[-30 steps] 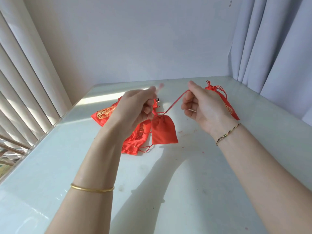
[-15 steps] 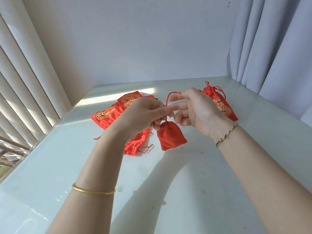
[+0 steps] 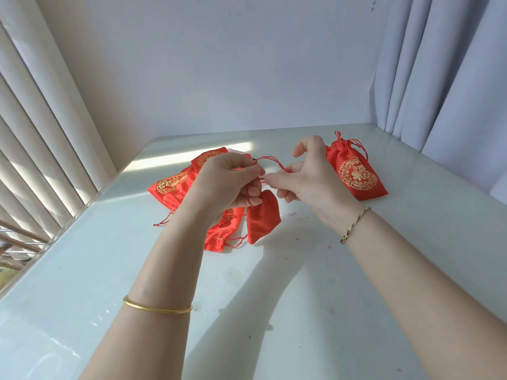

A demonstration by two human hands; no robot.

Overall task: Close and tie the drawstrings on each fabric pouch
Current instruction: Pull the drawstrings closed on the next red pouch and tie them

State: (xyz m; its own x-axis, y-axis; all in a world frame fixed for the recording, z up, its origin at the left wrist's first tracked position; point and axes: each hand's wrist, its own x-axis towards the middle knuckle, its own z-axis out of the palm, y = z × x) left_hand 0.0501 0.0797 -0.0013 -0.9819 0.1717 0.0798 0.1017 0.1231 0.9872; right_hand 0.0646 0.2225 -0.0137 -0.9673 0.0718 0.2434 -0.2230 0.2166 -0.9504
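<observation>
Your hands have come together to knot the string on the small pouch (image 3: 262, 218).

A second ago you pulled the drawstring (image 3: 271, 160) tight with your hands apart. Now they almost touch just above the small pouch, and the string makes a loose loop over them. The pouch's mouth looks pulled shut, so I think the closing is done and the knot comes next. Your left hand (image 3: 227, 182) is curled and pinches the string just above the pouch. Your right hand (image 3: 307, 182) pinches the string too, with one finger hooked up. The pouch hangs under your fingers. Left of it lies a pile of pouches (image 3: 172, 185); right of it lies a tied pouch (image 3: 354, 174).
</observation>
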